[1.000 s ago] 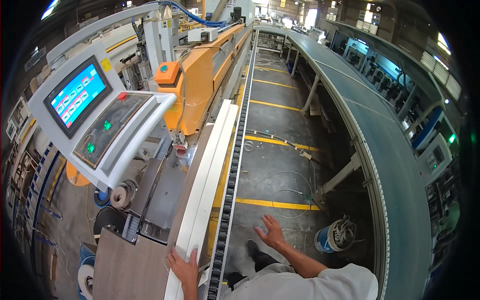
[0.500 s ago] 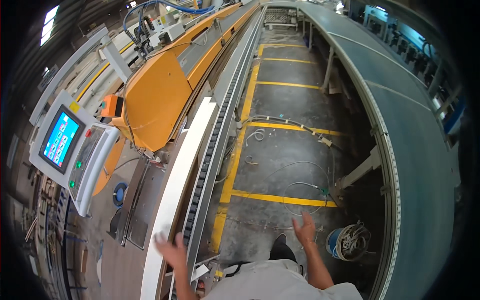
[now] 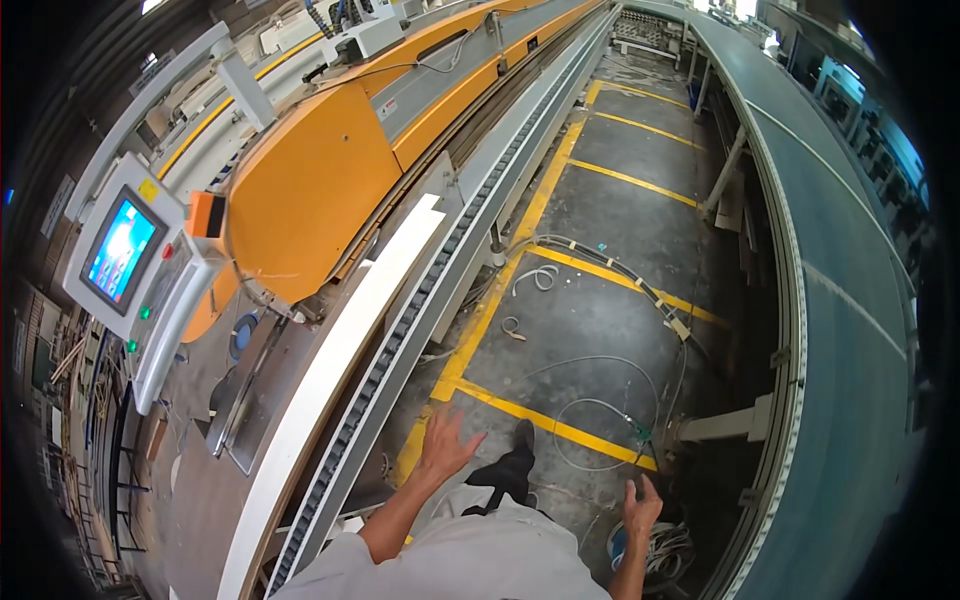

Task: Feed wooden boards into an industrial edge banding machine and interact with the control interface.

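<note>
My left hand (image 3: 447, 443) hangs over the floor just right of the roller track (image 3: 405, 325), fingers spread and nothing in it. To its left, a long white board (image 3: 340, 370) lies along the machine bed beside the rollers. My right hand (image 3: 642, 505) is low on the right, fingers parted and holding nothing. It is nearest to a blue-and-white bucket (image 3: 618, 545) with coiled pale strips (image 3: 668, 552) in it, partly hidden by my forearm. A thin looped hose (image 3: 600, 400) lies on the floor ahead of that hand.
An orange machine (image 3: 315, 190) and a control panel with a lit screen (image 3: 125, 250) stand on the left. A long green conveyor belt (image 3: 850, 350) runs along the right. Between them, yellow lines (image 3: 540, 420) cross the grey floor, with a cable (image 3: 625, 268) across it.
My left hand has moved from over the white board to the right, above the floor. My right hand is lower, near the bucket. The view and my body have turned, and my feet have shifted.
</note>
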Tool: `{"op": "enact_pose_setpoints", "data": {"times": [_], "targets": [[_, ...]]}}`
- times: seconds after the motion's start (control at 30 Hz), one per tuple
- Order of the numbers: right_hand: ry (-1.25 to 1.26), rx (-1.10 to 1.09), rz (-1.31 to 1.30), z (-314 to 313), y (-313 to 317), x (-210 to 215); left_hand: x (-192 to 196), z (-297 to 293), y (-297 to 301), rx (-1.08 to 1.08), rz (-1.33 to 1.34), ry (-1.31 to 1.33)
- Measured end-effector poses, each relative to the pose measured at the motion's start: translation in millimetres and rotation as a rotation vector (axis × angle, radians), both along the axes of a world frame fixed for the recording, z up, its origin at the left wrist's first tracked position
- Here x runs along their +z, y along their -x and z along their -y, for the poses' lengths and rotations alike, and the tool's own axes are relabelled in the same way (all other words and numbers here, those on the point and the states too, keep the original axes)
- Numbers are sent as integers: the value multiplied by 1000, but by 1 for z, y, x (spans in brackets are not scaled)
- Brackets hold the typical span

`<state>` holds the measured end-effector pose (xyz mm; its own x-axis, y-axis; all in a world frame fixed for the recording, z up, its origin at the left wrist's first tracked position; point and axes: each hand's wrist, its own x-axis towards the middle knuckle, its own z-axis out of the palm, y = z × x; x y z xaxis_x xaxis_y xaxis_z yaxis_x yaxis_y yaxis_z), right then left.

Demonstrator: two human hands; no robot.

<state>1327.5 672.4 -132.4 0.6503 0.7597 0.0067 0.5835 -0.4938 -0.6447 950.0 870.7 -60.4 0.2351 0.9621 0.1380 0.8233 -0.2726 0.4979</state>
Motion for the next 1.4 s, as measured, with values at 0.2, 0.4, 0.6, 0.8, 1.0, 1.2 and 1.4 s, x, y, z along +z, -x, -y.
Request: {"op": "enact_pose_setpoints", "data": {"times": [0.2,0.4,0.6,0.8,1.0,1.2,1.4], "targets": [[133,14,-80,-36,-28,-15,-23,-105,-91,-112,117,-5],[71,-151,-209,-82,-59,-4,1,-198,-199,-317,162,-24],[19,-207,-234,-138,-133,20,16,-258,-315,-433,187,-99],[-235,-235,-59,-183,-261,50,16,-270,-418,-391,253,-55],[-356,-482,9,-194,-375,104,17,-294,-528,-516,279,-1],[-413,-675,159,-213,-442,100,37,-371,-661,-641,328,46],[-145,-665,501,-272,-504,87,37,-484,-836,-842,357,16]]}}
